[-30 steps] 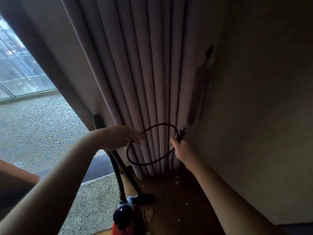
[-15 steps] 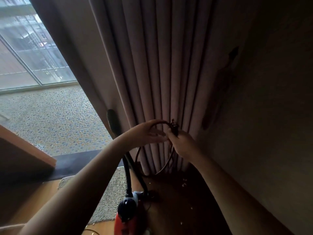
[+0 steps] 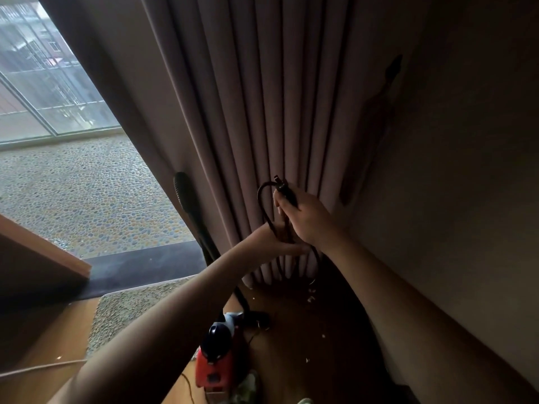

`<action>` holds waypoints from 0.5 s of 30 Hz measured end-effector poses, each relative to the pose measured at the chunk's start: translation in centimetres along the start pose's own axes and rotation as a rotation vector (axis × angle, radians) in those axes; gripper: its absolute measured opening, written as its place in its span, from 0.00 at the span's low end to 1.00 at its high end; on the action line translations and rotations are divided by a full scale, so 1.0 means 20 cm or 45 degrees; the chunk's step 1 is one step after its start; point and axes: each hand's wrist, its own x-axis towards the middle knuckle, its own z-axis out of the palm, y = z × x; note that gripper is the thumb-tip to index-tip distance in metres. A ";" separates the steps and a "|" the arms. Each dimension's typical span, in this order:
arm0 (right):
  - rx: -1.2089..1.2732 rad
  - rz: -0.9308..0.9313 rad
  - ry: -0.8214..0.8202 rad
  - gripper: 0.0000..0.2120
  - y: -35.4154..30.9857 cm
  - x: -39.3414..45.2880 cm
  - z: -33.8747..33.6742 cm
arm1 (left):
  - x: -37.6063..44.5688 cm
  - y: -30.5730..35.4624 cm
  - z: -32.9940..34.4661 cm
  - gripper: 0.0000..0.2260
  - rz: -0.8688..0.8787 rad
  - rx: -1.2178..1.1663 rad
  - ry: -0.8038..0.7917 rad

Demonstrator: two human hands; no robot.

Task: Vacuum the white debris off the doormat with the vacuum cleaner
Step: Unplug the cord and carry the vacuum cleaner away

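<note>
Right hand (image 3: 306, 217) closed around black power cord (image 3: 264, 199) near its plug end, in front of pleated curtain (image 3: 262, 112); left hand (image 3: 271, 243) just below, fingers curled under the looped strands; red vacuum cleaner (image 3: 214, 371) standing on wood floor (image 3: 320, 345) well below both hands, glossy dark dome on top, thin black hose rising beside the curtain; pebble-textured doormat (image 3: 122, 316) left of it; small white debris (image 3: 310, 297) scattered on the floor near the curtain hem.
</note>
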 end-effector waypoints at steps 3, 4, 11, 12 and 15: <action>0.018 -0.008 0.074 0.12 0.00 -0.03 0.01 | 0.00 0.00 0.03 0.11 -0.013 -0.084 -0.014; 0.018 -0.008 0.078 0.12 0.00 -0.04 0.01 | -0.01 0.01 0.04 0.12 -0.025 -0.083 -0.046; 0.155 0.060 -0.039 0.06 0.03 -0.03 0.01 | -0.07 -0.01 0.02 0.08 -0.166 -0.158 -0.068; 0.201 0.071 -0.064 0.10 0.06 -0.04 0.01 | -0.09 -0.02 0.00 0.09 -0.180 -0.147 -0.059; 0.323 0.164 -0.092 0.33 0.21 -0.12 0.06 | -0.14 -0.05 -0.08 0.10 -0.207 -0.156 0.049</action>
